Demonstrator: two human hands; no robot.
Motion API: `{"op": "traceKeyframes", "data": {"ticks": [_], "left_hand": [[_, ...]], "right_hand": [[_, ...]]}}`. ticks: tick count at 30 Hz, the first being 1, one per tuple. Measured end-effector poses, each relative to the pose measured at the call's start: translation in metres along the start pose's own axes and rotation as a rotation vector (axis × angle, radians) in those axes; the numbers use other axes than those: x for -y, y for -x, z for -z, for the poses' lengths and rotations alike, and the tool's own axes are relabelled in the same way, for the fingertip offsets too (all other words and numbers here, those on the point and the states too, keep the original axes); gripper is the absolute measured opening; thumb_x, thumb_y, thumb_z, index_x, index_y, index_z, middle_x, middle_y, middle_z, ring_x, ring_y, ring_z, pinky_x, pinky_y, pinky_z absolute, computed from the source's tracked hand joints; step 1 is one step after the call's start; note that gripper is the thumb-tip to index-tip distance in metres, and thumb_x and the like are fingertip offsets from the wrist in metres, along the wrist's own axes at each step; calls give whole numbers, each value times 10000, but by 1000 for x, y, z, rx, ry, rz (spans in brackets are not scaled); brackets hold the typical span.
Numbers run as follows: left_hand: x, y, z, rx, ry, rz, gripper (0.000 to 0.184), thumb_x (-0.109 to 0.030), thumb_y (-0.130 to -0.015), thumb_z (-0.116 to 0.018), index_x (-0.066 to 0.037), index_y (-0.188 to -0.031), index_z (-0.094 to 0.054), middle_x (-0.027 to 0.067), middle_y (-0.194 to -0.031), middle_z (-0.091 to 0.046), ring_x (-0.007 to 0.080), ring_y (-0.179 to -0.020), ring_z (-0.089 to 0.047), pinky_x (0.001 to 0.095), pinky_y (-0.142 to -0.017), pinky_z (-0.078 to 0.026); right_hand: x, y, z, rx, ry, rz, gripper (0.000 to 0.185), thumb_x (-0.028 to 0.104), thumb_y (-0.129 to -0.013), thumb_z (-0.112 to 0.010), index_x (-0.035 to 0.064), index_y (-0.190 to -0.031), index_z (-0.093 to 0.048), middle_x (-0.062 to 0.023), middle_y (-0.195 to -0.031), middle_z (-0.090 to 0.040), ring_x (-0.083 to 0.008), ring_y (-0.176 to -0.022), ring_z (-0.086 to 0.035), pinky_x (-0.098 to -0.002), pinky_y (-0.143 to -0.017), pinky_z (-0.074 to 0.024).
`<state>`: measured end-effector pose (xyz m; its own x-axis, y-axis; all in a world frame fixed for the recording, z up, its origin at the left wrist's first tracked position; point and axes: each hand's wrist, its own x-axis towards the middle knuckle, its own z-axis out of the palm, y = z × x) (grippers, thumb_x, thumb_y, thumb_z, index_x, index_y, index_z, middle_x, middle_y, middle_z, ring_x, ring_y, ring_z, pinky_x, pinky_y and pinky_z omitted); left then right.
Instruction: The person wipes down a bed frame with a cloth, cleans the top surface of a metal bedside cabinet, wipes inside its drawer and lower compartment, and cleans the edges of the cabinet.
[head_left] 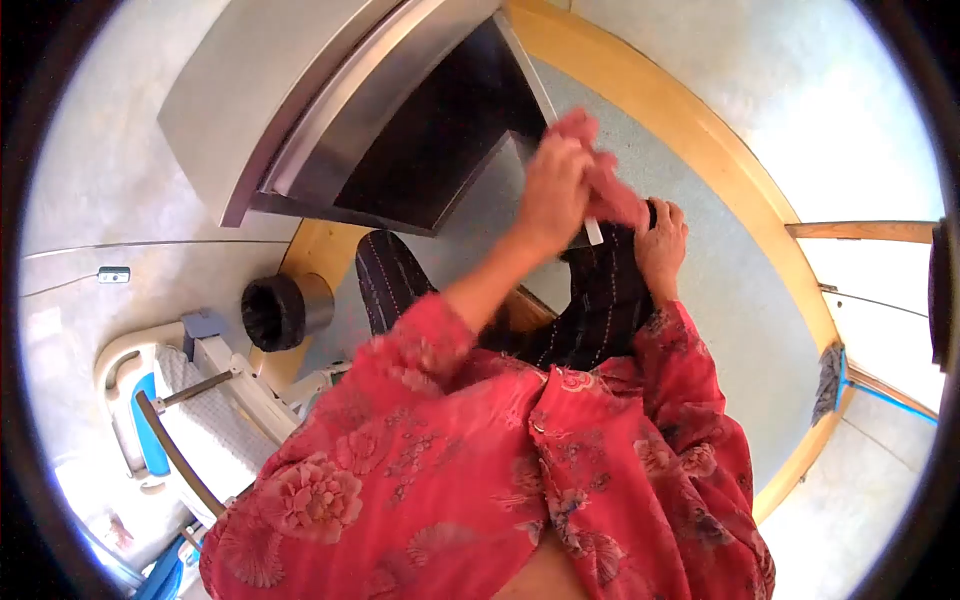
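Observation:
My left hand is closed around a crumpled pinkish-red cloth, slightly blurred. It is close to the pale edge of a steel-framed appliance door with a dark panel. Whether the cloth touches that edge I cannot tell. My right hand rests on my knee in dark striped trousers, fingers bent loosely over it and holding nothing visible. One end of the cloth hangs beside its thumb side.
A round bin with a black liner stands at the left. Below it is a white-framed folding item with a quilted cover. Wooden skirting curves around the grey floor. A grey cloth hangs at the right.

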<state>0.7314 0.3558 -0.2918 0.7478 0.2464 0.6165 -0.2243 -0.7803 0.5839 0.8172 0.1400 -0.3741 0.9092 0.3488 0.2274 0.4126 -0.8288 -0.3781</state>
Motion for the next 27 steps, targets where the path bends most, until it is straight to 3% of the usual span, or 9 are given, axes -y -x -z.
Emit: {"op": "traceKeyframes", "data": {"ticks": [2, 5, 9, 13, 16, 17, 18, 24, 27], "left_hand": [[-27, 38, 1, 22, 40, 60, 344, -39, -792, -626, -104, -1119, -541, 137, -1289, -498, 386, -1306, -424, 547, -1055, -343], [-36, 40, 16, 224, -17, 213, 309, -67, -872, -564, -160, -1167, -560, 63, -1368, -492, 340, -1386, -379, 689, -1085, -223], [11, -6, 10, 237, -65, 192, 339, -48, -888, -540, -174, -1203, -530, 68, -1362, -494, 325, -1373, -394, 691, -1089, -207], [74, -60, -4, 96, -168, 139, 303, -62, -906, -527, -160, -1192, -538, 89, -1347, -500, 331, -1312, -442, 620, -1058, -292], [120, -91, -5, -25, -212, 8, 243, -72, -908, -522, -79, -1137, -599, 151, -1232, -597, 370, -1191, -533, 466, -1003, -411], [131, -104, -3, 26, -202, 69, 254, -77, -908, -521, -75, -1152, -591, 155, -1250, -590, 373, -1206, -522, 468, -998, -419], [151, -113, -8, 41, -230, 154, 247, -166, -918, -548, -167, -1165, -567, 85, -1310, -547, 340, -1261, -479, 586, -1011, -383], [197, -161, -12, 27, -356, 238, 287, -244, -947, -498, -139, -1208, -553, 101, -1334, -536, 364, -1256, -476, 547, -1003, -417], [187, -168, -9, 157, -360, 315, 376, -213, -925, -525, -48, -1261, -558, 187, -1440, -465, 394, -1328, -417, 476, -1101, -350]], "right_hand": [[-3, 0, -5, 12, 27, 78, 327, 308, -923, -614, 135, -1199, -637, -175, -1280, -574, -401, -1150, -542, -461, -958, -465], [14, -1, 6, 21, -30, -87, 314, 293, -924, -606, 126, -1188, -637, -167, -1286, -572, -408, -1144, -539, -464, -962, -462], [12, -3, 13, 18, -40, -93, 311, 279, -924, -603, 116, -1187, -638, -170, -1282, -573, -408, -1142, -539, -466, -965, -458], [5, -8, 14, -11, -66, -93, 303, 271, -937, -594, 108, -1188, -638, -177, -1273, -576, -405, -1142, -539, -470, -966, -454], [0, -8, 17, -10, -59, -128, 295, 274, -943, -589, 111, -1184, -640, -171, -1263, -583, -396, -1140, -542, -472, -962, -454], [-1, -10, 17, -10, -65, -128, 294, 280, -945, -588, 113, -1181, -641, -166, -1259, -587, -390, -1139, -543, -472, -957, -456], [-1, -11, 17, -9, -64, -135, 294, 280, -945, -588, 113, -1181, -641, -166, -1259, -587, -390, -1139, -543, -472, -957, -456], [3, -13, 18, 2, -60, -177, 295, 292, -936, -597, 120, -1169, -648, -149, -1234, -598, -374, -1114, -552, -463, -943, -467], [6, -9, 25, 4, -82, -171, 291, 290, -935, -594, 120, -1164, -650, -144, -1227, -601, -372, -1110, -553, -456, -941, -470]]}}
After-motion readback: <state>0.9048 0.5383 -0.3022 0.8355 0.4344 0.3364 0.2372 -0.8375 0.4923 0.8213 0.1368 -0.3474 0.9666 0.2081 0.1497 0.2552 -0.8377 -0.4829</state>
